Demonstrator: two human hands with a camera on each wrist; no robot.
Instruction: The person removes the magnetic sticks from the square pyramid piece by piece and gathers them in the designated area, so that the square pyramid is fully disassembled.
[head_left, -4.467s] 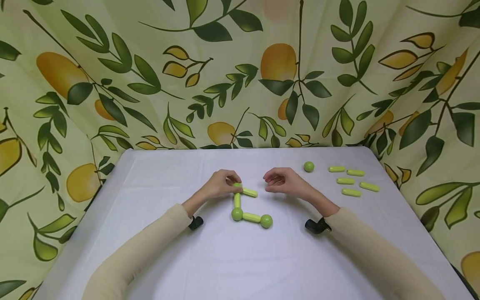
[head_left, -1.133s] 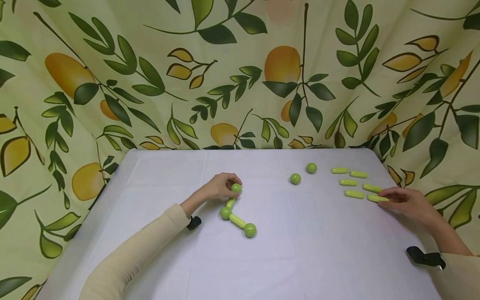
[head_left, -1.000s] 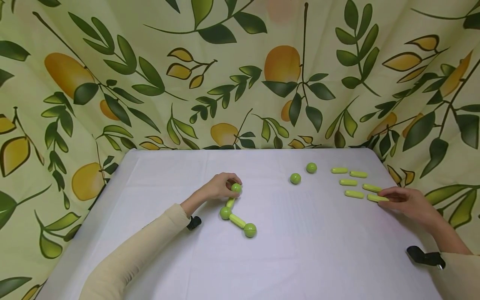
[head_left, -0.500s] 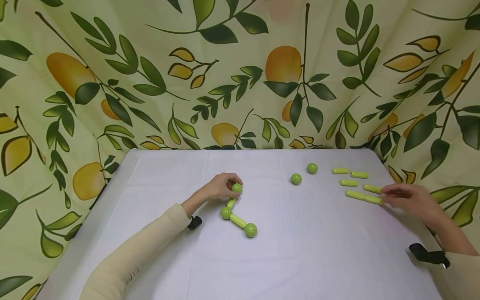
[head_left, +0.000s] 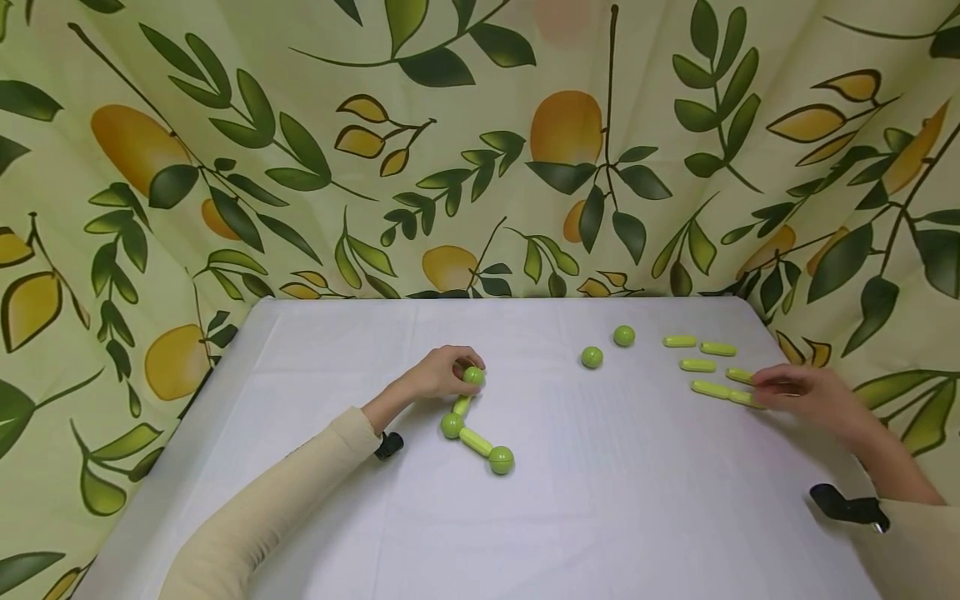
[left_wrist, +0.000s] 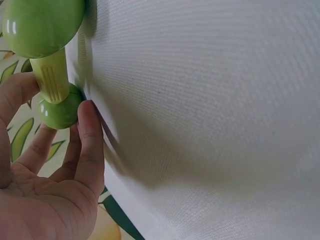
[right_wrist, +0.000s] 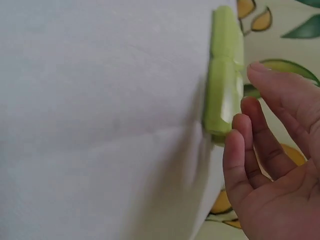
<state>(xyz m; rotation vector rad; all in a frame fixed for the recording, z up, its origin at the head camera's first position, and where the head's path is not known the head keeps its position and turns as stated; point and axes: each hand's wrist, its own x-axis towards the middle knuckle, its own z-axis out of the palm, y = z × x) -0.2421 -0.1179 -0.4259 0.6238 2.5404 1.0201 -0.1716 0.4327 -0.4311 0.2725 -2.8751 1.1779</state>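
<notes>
A bent chain of green balls and lime-green ribbed rods lies left of centre on the white-covered table. My left hand [head_left: 441, 372] grips the ball [head_left: 473, 377] at its far end, thumb on one side and fingers on the other. From there a rod [left_wrist: 50, 77] runs to the corner ball [head_left: 452, 425], and a second rod [head_left: 475, 442] ends in another ball [head_left: 501, 460]. At the right, my right hand [head_left: 817, 404] has its fingertips beside two loose rods, a nearer rod [head_left: 744, 399] and a farther rod [head_left: 739, 376], with finger and thumb apart in the wrist view.
Two loose green balls, a nearer ball [head_left: 592, 357] and a farther ball [head_left: 624, 336], stand at the back, right of centre. More rods, such as a rod [head_left: 697, 365], lie near the right edge. A leaf-and-fruit-print curtain [head_left: 450, 167] surrounds the table's back and sides.
A rod has come off the chain's far end and lies among the right-hand rods, where my right hand let it go. That hand has since shifted slightly left. A second loose ball stands out.
</notes>
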